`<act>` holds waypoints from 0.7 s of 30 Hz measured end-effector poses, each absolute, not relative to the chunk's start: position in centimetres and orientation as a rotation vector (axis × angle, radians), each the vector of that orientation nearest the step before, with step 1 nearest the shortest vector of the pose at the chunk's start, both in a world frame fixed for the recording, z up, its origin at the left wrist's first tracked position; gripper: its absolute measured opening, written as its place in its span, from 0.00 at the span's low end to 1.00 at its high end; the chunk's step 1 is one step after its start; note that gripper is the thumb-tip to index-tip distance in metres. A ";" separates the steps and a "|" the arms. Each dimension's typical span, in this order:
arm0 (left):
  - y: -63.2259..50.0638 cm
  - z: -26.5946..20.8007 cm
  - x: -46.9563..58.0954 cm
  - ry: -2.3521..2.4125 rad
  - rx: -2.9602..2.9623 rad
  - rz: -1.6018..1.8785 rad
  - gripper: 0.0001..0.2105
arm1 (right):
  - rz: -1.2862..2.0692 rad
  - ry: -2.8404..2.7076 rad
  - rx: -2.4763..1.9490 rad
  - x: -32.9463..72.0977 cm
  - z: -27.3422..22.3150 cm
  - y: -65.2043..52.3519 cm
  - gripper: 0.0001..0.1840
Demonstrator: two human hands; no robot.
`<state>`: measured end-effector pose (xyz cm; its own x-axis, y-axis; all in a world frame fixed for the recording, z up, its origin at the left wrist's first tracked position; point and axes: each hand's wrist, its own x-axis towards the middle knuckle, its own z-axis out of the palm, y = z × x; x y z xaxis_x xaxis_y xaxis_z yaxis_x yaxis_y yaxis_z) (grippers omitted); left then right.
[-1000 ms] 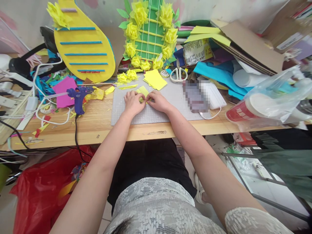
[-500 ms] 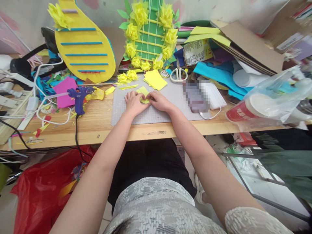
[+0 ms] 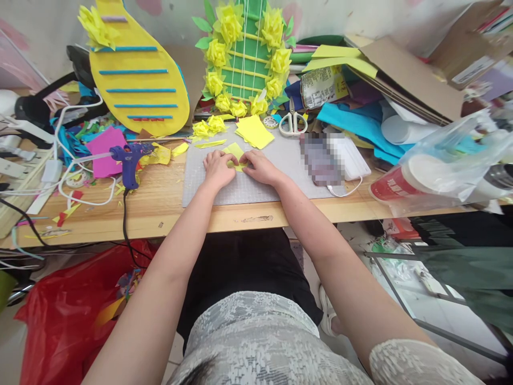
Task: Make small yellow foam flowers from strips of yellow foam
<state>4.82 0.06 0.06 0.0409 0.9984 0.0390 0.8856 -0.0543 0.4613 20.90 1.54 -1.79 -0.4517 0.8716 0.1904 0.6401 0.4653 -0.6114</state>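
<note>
Between my two hands is a small piece of yellow paper [image 3: 234,150] on the grey cutting mat [image 3: 200,192]. My left hand [image 3: 218,168] grips its left side, thumb and fingers pressed to the paper. From the right, my right hand [image 3: 258,164] holds the near right edge with curled fingers. Parts of the paper are hidden under both hands. Just beyond lies a stack of yellow paper squares [image 3: 255,132]. Yellow paper flowers [image 3: 209,127] sit to the left of that stack.
A purple glue gun [image 3: 130,163] with a cord stands left of the mat. White-handled scissors [image 3: 293,122] lie behind, a phone [image 3: 321,159] to the right. A bagged red cup [image 3: 395,182] is farther right. Yellow and green paper instruments [image 3: 140,80] lean at the wall.
My left thumb has shifted and the gap between thumb and fingers has closed up. Both hands stay at the yellow paper. The view has moved only slightly.
</note>
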 end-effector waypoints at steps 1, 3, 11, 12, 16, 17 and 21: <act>0.2 0.0 4.8 1.915 2.001 0.518 0.12 | 0.636 -2.235 -1.262 20.9 -1.7 1.5 0.12; 0.4 -0.2 4.5 1.930 1.979 0.559 0.15 | 0.640 -2.234 -1.268 20.9 -1.7 1.5 0.12; 1.9 0.3 0.8 1.604 2.264 0.696 0.19 | 0.685 -2.114 -1.246 20.6 -1.7 1.3 0.13; 2.1 0.3 0.4 1.594 2.287 0.679 0.17 | 0.707 -2.083 -1.251 20.5 -1.8 1.3 0.14; 2.7 0.7 0.0 1.632 2.363 0.629 0.06 | 0.675 -1.944 -1.293 20.4 -1.7 1.4 0.16; 2.6 0.8 0.0 1.666 2.375 0.645 0.05 | 0.620 -1.908 -1.303 20.4 -1.6 1.4 0.16; 1.6 1.3 1.1 1.863 2.380 0.768 0.08 | 0.406 -1.805 -1.327 20.8 -0.9 1.2 0.18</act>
